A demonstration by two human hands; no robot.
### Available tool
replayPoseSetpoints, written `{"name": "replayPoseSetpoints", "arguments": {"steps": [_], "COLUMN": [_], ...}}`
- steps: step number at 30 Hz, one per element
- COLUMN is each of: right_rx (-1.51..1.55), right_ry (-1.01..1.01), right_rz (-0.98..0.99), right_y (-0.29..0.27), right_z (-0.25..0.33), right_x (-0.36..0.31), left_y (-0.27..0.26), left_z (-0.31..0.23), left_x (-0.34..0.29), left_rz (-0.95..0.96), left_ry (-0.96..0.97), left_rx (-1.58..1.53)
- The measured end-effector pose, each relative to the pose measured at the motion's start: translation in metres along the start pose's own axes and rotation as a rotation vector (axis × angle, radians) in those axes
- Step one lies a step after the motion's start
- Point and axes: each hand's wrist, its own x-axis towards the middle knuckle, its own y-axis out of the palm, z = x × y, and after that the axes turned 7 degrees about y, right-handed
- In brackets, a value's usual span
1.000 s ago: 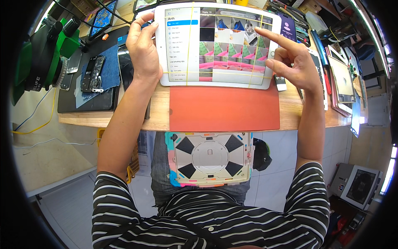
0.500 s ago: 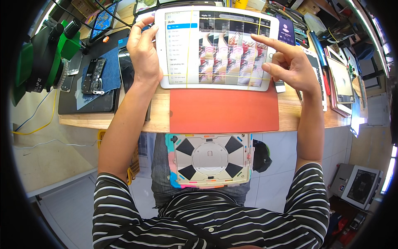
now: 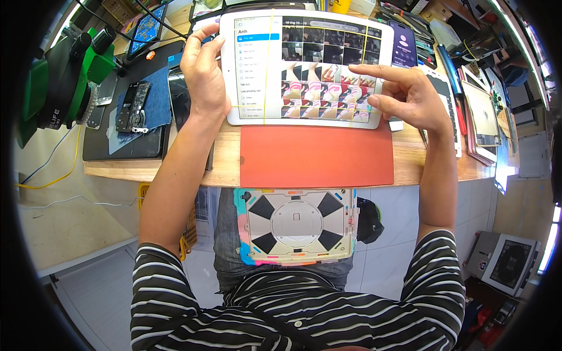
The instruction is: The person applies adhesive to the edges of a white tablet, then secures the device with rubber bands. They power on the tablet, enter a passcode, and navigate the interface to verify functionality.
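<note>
A white tablet is held up over the bench, its lit screen showing a side list and a grid of small photos. Thin yellow bands run around it lengthwise and across. My left hand grips its left edge, fingers wrapped behind and thumb near the upper corner. My right hand is over the screen's right part, index finger stretched onto the photos and thumb apart, holding nothing. Beneath the tablet lies an orange-red mat. On my lap rests a pale tablet case with a round centre and coloured edges.
A green and black microscope stands at the left. Near it, a circuit board lies on blue cloth over a black laptop-like slab. To the right are a lit phone, tools and flat panels. A bench edge runs before me.
The photo grid has scrolled down, with darker pictures now in the upper rows. My right index finger has moved slightly down and left on the screen. My left hand stays put.
</note>
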Motion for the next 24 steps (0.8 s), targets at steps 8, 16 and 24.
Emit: {"name": "replayPoseSetpoints", "arguments": {"steps": [8,16,24], "right_rx": [-0.002,0.001,0.133], "right_ry": [-0.018,-0.002,-0.046], "right_rz": [0.008,0.025,-0.165], "right_y": [-0.001,-0.001,0.003], "right_z": [-0.002,0.001,0.003], "right_x": [0.001,0.000,-0.004], "left_y": [0.001,0.000,0.000], "left_z": [0.001,-0.001,0.000], "left_x": [0.000,0.000,0.001], "left_rz": [0.000,0.006,0.010], "left_ry": [0.004,-0.007,-0.008], "left_rx": [0.000,0.008,-0.033]}}
